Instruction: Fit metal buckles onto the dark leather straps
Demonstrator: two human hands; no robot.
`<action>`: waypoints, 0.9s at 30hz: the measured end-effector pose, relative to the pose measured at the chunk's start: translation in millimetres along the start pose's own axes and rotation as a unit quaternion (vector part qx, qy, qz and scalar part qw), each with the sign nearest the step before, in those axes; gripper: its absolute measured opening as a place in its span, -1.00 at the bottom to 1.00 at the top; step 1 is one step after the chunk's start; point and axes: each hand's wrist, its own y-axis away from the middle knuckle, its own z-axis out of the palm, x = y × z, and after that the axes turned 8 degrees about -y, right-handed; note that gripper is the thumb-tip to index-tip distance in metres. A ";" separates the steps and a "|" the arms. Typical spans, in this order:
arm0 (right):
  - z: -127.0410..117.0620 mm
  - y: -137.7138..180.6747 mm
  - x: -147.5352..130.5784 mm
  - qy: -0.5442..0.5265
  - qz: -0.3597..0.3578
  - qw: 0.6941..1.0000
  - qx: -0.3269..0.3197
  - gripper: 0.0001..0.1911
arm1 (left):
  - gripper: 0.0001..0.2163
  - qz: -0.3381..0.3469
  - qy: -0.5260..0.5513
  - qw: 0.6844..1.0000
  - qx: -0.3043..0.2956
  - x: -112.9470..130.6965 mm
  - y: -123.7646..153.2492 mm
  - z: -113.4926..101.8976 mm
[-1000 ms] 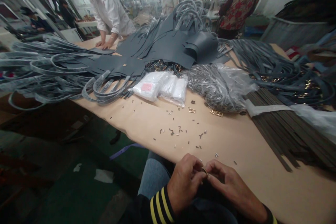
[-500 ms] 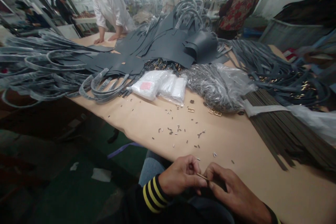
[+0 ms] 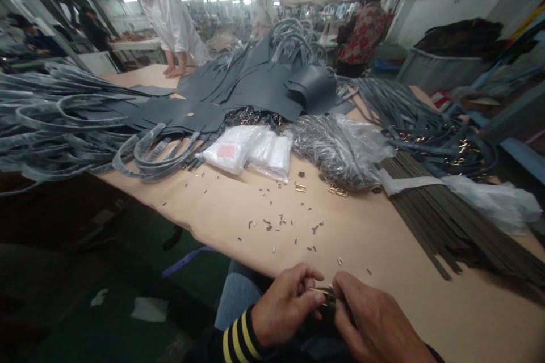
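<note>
At the near table edge, my left hand pinches a thin gold-coloured metal buckle between thumb and fingers. My right hand meets it from the right, its fingers curled in. Whatever it grips is mostly hidden; a small silvery bit shows by its fingertips. Just beyond both hands, many tiny dark and silvery metal pieces lie scattered on the brown paper covering the table. A rectangular gold buckle lies farther back, with more gold buckles to its right.
White plastic packets and a clear bag of dark parts stand mid-table. Dark sheets pile behind them. Wrapped handles fill the left; dark strips lie right. A person in white leans on the far table.
My right hand has turned so its back faces up and now covers more of the held buckle. The camera view has tilted up and shifted slightly right.
</note>
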 end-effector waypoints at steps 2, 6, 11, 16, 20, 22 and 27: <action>-4.8 -4.7 -0.3 0.044 -0.022 0.999 0.008 -0.84 | -0.81 0.013 -0.082 0.997 0.006 6.2 -1.8 -0.6; -12.5 -22.9 -1.4 0.078 -0.026 0.996 0.022 -0.85 | -0.83 0.061 -0.208 0.973 0.080 14.8 -9.9 -4.4; -8.3 -46.5 4.1 0.045 -0.004 0.999 0.019 -0.88 | -0.83 0.057 -0.156 0.981 0.098 15.0 -27.9 -12.4; -14.0 -74.8 26.2 -0.060 -0.033 0.998 -0.006 -0.87 | -0.75 0.008 -0.026 0.995 0.095 8.3 -51.5 -26.7; -28.8 -129.5 57.6 -0.094 -0.046 0.994 0.018 -0.87 | -0.71 -0.014 -0.020 0.991 0.132 1.0 -68.6 -34.5; -30.2 -165.0 72.4 -0.079 -0.029 0.994 0.065 -0.80 | -0.69 -0.031 -0.007 0.991 0.132 -1.9 -73.7 -36.3; -17.4 -230.5 90.2 -0.080 -0.014 0.994 0.067 -0.91 | -0.67 -0.040 0.029 0.989 0.139 -4.6 -75.4 -38.2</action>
